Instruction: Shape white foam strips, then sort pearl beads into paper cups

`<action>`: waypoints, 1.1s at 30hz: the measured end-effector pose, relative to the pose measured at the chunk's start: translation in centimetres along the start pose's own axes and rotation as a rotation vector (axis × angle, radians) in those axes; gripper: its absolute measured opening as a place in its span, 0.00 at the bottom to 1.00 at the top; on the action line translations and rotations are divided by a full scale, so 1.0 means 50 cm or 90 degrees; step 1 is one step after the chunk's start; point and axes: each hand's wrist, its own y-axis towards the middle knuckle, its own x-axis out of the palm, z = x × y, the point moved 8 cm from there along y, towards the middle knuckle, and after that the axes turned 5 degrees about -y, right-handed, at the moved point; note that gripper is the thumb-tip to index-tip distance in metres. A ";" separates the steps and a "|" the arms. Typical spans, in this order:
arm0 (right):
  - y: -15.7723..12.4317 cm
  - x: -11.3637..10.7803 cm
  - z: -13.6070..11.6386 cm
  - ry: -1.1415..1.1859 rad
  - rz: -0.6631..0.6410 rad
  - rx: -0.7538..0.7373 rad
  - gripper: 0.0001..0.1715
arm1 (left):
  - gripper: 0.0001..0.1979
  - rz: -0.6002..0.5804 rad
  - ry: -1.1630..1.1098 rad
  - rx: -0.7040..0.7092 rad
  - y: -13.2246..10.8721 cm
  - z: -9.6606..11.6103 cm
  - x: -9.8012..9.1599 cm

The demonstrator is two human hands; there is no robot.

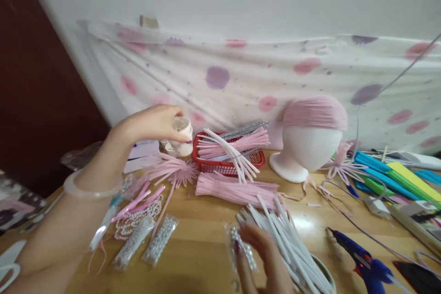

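Note:
My left hand [160,124] is wrapped round a small white cup [183,135] at the back left, beside the red basket [220,167]. At the bottom centre my right hand [263,257] has its thumb and fingers apart with nothing between them. It hovers over or beside a clear packet of silvery beads [246,250]; contact cannot be made out. White pipe cleaners [292,243] lie just right of it. A bundle of pink pipe cleaners [237,188] lies in front of the basket.
A white foam head [306,147] with pink strands stands at the back right. A blue glue gun [361,257] and its cord lie at the right. Bead packets [160,239], pearl strings [138,218] and a pink pipe-cleaner flower [182,172] are at the left.

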 end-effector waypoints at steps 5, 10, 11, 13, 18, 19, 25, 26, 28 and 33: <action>0.042 0.099 -0.115 0.068 -0.191 -0.080 0.52 | 0.23 -0.090 -0.174 0.172 -0.210 0.150 0.103; 0.013 0.130 -0.103 0.251 -0.304 -0.038 0.30 | 0.31 -0.082 -0.280 0.194 -0.301 0.166 0.133; 0.004 0.128 -0.088 0.269 -0.295 -0.014 0.29 | 0.32 -0.061 -0.276 0.197 -0.303 0.157 0.118; -0.013 0.126 -0.060 0.281 -0.281 0.020 0.31 | 0.32 -0.021 -0.260 0.201 -0.301 0.142 0.082; -0.026 0.126 -0.046 0.283 -0.267 0.007 0.33 | 0.41 -0.021 -0.246 0.203 -0.295 0.135 0.037; -0.025 0.125 -0.048 0.289 -0.265 0.002 0.33 | 0.42 -0.028 -0.245 0.210 -0.296 0.139 0.041; -0.028 0.122 -0.061 0.283 -0.300 -0.037 0.37 | 0.37 -0.184 -0.258 0.310 -0.313 0.188 0.138; -0.029 0.121 -0.062 0.275 -0.304 -0.042 0.39 | 0.36 -0.208 -0.262 0.321 -0.317 0.194 0.156; -0.027 0.119 -0.064 0.261 -0.302 -0.049 0.43 | 0.33 -0.234 -0.268 0.330 -0.322 0.201 0.184; -0.030 0.127 -0.060 0.283 -0.296 -0.016 0.44 | 0.33 -0.282 -0.283 0.295 -0.327 0.191 0.211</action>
